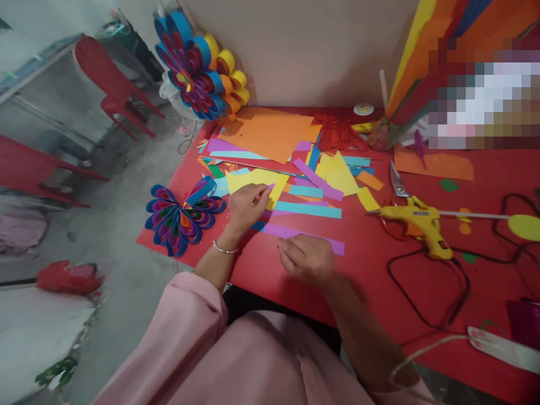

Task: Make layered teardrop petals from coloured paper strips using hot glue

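Grey floor [126,225] and a red plastic chair [93,70] lie left of the red table [371,275]. A white container [179,105], contents hidden, stands beyond the table's far-left corner. The right hand [307,257] is curled, thumb against fingers, at a purple strip [276,230]; the left hand's [250,207] fingertips meet over a yellow sheet [278,194]. Whether either pinches paper, I cannot tell.

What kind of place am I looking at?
Probably a paper-craft work area, perhaps in a home or classroom: coloured paper strips, a yellow glue gun and a looped paper flower on a red table.
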Demonstrator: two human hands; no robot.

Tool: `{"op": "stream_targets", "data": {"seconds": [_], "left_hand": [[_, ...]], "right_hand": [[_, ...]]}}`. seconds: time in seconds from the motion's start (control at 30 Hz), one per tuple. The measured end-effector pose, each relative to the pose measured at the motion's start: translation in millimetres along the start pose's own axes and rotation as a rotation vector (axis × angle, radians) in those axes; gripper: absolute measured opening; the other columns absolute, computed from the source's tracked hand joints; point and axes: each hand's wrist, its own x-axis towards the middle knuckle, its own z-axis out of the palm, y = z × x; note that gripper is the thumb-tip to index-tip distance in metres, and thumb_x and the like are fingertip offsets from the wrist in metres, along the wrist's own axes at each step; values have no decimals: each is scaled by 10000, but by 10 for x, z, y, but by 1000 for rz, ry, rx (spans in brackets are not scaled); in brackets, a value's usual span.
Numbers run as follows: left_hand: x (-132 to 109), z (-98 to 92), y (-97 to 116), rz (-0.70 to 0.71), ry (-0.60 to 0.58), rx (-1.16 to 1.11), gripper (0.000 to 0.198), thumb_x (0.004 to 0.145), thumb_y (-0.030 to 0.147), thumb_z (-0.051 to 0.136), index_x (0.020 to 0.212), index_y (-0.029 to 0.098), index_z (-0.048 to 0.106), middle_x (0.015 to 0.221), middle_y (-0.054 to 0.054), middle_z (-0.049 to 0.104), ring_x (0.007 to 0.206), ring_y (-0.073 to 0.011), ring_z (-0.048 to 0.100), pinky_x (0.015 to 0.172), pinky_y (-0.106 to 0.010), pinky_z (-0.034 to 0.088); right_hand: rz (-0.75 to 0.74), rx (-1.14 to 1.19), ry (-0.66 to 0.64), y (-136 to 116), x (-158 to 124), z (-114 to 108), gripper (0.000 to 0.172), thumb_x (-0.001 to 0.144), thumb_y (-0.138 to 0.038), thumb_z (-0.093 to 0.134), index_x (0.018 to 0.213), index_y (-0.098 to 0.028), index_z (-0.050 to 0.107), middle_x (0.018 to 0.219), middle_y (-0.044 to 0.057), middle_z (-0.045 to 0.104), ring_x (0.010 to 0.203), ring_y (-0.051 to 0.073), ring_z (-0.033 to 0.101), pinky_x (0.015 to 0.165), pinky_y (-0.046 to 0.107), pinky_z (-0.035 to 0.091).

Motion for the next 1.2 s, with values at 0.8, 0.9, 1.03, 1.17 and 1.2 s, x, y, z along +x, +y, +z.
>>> {"op": "stream_targets", "data": {"seconds": [0.8,0.9,1.03,1.17,1.2], "left_hand": [[-4,115,-15,172,-280,59,255,1065,402,634,1134,232,811,1227,-115,758,1177,-280,692,1030,-419,567],[89,104,65,244,-324,57,247,1074,385,618,1125,248,817,1288,-113,757,1205,-291,680,1062,-448,559],[493,209,272,423,-414,122,222,1060,285,607,1080,252,826,1328,-116,766,1240,-325,661,1034,-495,521],[1042,526,474,548,-452,175,333,999,98,555,1144,238,820,1383,-134,748,1305,-353,618,1002,-508,462],[1147,611,500,581,-486,183,388,964,49,550,1177,235,815,1382,-135,749,1312,-351,613,1005,-503,448]], "right_hand": [[30,-93,-5,-40,12,-24,180,1008,-139,630,1125,-189,758,731,-17,691,655,139,565,594,337,372],[-6,-107,-28,-22,-1,-12,205,1016,-143,630,1154,-199,772,733,-12,675,680,139,576,613,336,381],[-44,-95,-13,-35,-28,35,166,1011,-126,654,1126,-175,763,701,-19,637,660,130,554,584,341,333],[-74,-127,0,-45,-32,58,109,1027,-134,655,1054,-183,749,673,-30,615,631,124,524,579,339,316],[-77,-143,2,-43,-27,55,106,1035,-140,651,1033,-189,745,662,-34,605,624,124,516,578,339,315]]}}
